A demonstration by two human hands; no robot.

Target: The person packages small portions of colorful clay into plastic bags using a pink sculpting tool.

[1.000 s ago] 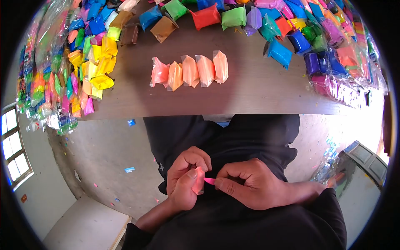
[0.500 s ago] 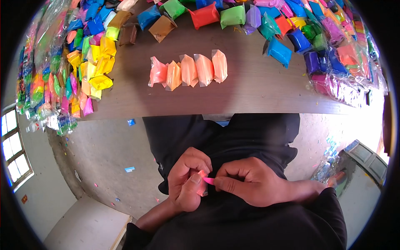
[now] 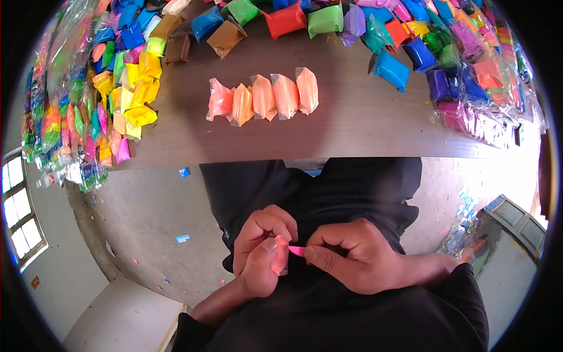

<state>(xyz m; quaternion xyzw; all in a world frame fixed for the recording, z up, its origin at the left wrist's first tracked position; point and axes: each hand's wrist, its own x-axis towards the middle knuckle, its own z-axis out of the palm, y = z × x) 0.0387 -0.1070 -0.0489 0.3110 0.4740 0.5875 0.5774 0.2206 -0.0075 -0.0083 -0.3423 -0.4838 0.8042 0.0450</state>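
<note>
My left hand (image 3: 258, 253), above my lap, is closed around a small clear packet of coral-coloured clay (image 3: 281, 258), with the thumb pressed on it. Pinched between the thumb and fingers of my right hand (image 3: 355, 256) is a thin bright-pink pointed tool (image 3: 297, 251). Its tip points at the packet's side, near the upper end; the rest is hidden in the hand. On the table (image 3: 363, 129) in front of me, several similar packets of peach and coral clay (image 3: 264, 97) stand in a row.
Heaps of colourful clay packets lie on the table's left (image 3: 141, 91) and right (image 3: 469, 88), with more along the back, including a red packet (image 3: 286, 21). A light-coloured board (image 3: 120, 320) is at lower left. Small scraps dot the floor (image 3: 158, 223).
The pink tool's tip has drawn back slightly to the right from the packet. My left hand has shifted a little left, its thumb lower, showing more of the packet.
</note>
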